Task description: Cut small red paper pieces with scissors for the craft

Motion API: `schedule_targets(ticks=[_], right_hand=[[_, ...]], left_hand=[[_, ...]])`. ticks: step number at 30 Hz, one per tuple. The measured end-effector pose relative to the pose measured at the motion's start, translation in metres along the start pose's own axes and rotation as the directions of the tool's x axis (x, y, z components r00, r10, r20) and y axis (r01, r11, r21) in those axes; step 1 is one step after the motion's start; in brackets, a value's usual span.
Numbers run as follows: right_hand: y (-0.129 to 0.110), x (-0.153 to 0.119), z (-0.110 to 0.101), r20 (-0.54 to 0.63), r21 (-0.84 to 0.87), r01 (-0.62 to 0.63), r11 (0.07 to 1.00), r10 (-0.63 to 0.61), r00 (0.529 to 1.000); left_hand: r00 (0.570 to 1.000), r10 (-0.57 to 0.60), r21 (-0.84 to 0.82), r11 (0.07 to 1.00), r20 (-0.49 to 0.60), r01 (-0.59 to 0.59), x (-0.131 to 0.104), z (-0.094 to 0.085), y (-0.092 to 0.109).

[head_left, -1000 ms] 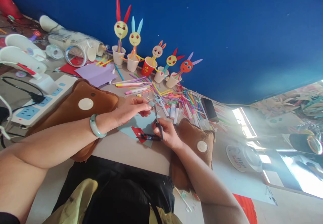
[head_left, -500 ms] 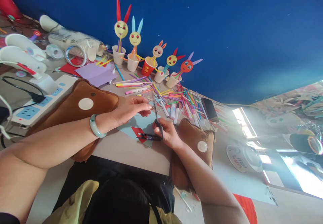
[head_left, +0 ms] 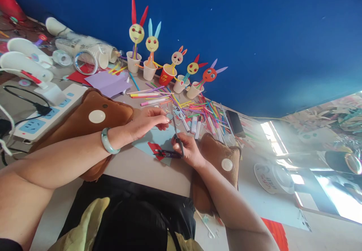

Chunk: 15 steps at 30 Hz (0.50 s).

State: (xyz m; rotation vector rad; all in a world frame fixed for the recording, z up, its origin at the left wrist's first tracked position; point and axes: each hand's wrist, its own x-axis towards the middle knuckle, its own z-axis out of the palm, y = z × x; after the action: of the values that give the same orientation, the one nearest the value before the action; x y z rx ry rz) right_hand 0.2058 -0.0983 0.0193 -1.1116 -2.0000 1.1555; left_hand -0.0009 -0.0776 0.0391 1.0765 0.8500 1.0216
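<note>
Scissors with dark handles [head_left: 178, 142] are gripped in my right hand [head_left: 189, 149], blades pointing up and away from me. My left hand [head_left: 151, 122] is pinched closed just left of the blades. A tiny bluish edge shows at its fingertips, too small to name. Beneath both hands lies a light blue sheet of paper [head_left: 141, 144]. On it rests a red paper piece [head_left: 155, 146], partly covered by black thread snips [head_left: 167, 153] beside my right hand.
Several paper-cup rabbit figures, one in a red cup [head_left: 167, 76], stand along the blue wall. Coloured sticks and markers [head_left: 152, 102] are scattered before them. Brown cushions [head_left: 113, 109] flank my forearms. A power strip [head_left: 51, 111] lies left, a phone [head_left: 236, 122] right, a white bowl [head_left: 268, 177] further right.
</note>
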Motion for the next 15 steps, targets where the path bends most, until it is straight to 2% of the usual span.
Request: schedule_targets(ticks=[15], right_hand=[[0.0009,-0.0001,-0.001,0.007,-0.022,0.012,1.0,-0.012,1.0]], left_hand=[[0.999,0.04,0.017,0.999,0.001,-0.04,-0.0003,-0.0008,0.0017]])
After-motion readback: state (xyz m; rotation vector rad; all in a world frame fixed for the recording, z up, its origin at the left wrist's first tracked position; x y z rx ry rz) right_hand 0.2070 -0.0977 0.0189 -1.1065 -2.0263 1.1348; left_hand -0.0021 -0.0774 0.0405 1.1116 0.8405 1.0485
